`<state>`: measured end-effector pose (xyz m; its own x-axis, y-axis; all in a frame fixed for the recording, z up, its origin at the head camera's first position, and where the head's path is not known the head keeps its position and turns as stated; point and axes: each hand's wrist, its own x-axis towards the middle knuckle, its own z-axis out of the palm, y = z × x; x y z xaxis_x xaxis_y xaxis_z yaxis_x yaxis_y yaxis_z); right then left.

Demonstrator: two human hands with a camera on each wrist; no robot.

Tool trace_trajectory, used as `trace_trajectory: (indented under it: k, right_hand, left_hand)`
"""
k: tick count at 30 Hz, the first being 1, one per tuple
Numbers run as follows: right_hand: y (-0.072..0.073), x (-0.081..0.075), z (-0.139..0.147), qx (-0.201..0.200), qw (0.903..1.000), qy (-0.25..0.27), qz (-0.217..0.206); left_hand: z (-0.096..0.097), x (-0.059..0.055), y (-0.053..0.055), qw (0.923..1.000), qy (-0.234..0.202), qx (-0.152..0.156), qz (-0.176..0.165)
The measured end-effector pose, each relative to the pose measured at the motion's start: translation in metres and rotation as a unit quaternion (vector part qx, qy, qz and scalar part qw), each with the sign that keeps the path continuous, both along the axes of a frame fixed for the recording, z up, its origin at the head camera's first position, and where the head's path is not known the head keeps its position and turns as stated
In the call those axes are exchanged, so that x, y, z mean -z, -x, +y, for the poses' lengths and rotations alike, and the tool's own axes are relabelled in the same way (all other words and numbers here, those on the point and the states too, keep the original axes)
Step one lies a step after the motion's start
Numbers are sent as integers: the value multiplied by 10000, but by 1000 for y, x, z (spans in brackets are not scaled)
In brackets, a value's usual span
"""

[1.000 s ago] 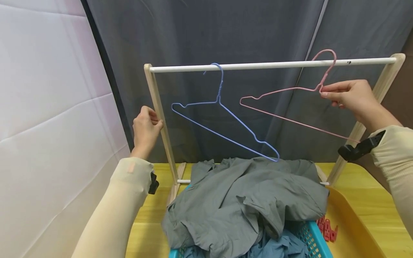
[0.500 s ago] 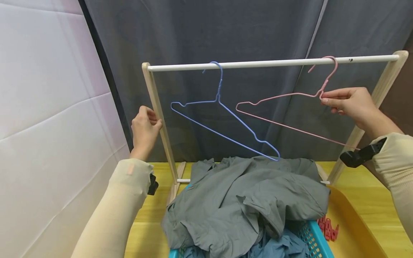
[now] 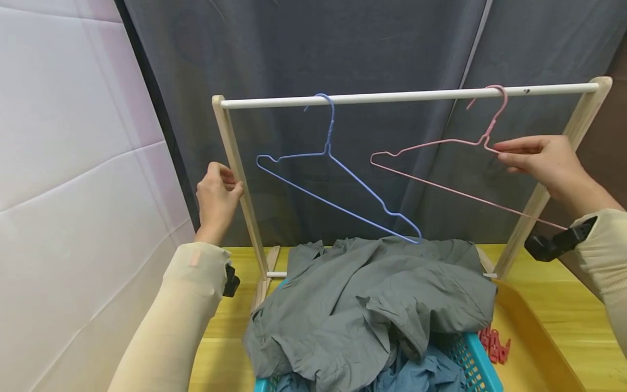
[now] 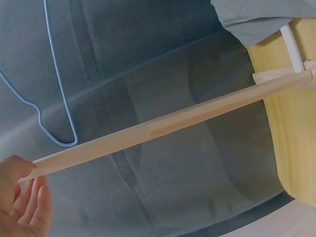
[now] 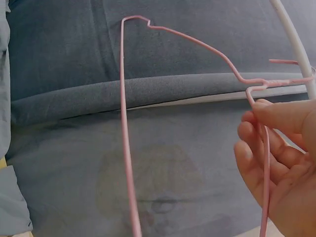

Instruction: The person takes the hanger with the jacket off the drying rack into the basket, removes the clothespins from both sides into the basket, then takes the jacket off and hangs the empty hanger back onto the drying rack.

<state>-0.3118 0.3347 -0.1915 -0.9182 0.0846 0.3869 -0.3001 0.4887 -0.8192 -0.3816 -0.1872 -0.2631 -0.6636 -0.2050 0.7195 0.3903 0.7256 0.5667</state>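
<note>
A pink wire hanger (image 3: 441, 142) has its hook over the white rail (image 3: 392, 98) of a small clothes rack. My right hand (image 3: 543, 160) pinches the hanger's shoulder just below the neck; in the right wrist view the thumb and fingertips (image 5: 261, 109) close on the wire. My left hand (image 3: 215, 198) holds the rack's left wooden post (image 3: 240, 174) between thumb and fingers, as the left wrist view also shows at the post (image 4: 148, 133). Between the hands a blue wire hanger (image 3: 329, 146) hangs from the rail with nothing on it.
Below the rack a turquoise basket (image 3: 477, 362) holds a heap of grey cloth (image 3: 352, 305) with blue cloth (image 3: 421, 375) beneath. To its right, a yellow tray (image 3: 534, 348) carries red clothespins (image 3: 497, 345). A white panel (image 3: 83, 179) stands on the left.
The pink hanger has come down so its hook rests over the rail. My right hand has lowered and slid from the neck onto the shoulder wire. My left hand stays at the post.
</note>
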Motion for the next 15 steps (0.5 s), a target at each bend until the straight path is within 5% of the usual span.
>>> trace_trajectory:
  k: [7, 15]
  right_hand:
    - [-9, 9, 11, 505, 9986, 45, 164]
    - [-20, 17, 15, 1011, 9919, -496, 583]
  left_hand:
    - [1, 1, 0, 10000, -41, -14, 14]
    - [3, 2, 0, 9998, -127, -87, 127]
